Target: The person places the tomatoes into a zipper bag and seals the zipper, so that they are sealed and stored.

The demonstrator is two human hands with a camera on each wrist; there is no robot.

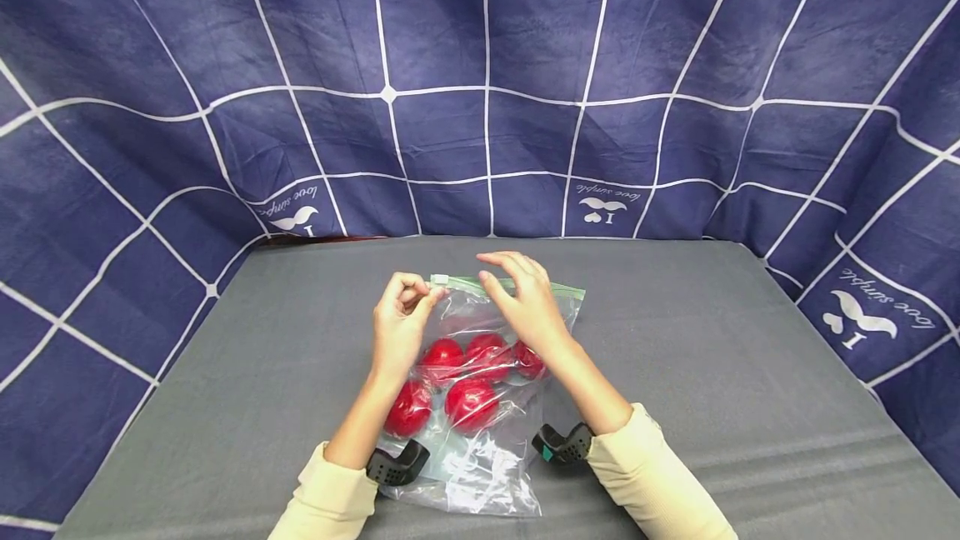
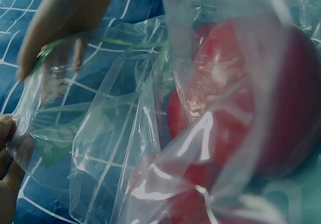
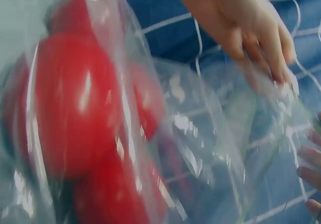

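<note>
A clear plastic zip bag [image 1: 495,448] with a green zip edge lies on the grey surface. Several shiny red round fruits [image 1: 472,405], whose exact kind I cannot tell, are inside it. My left hand [image 1: 399,325] pinches the bag's far left corner beside a white slider [image 1: 439,280]. Over the zip edge, my right hand [image 1: 531,307] has its fingers extended, holding nothing visible. Through the right wrist view, my left hand [image 3: 263,38] pinches the clear film, while right-hand fingers [image 3: 312,163] show at the edge.
The grey tabletop [image 1: 697,340] stretches to both sides of the bag. A blue cloth with white grid lines [image 1: 435,132] hangs behind and at the sides. Black wrist devices [image 1: 397,465] sit on both wrists, over or beside the bag's near part.
</note>
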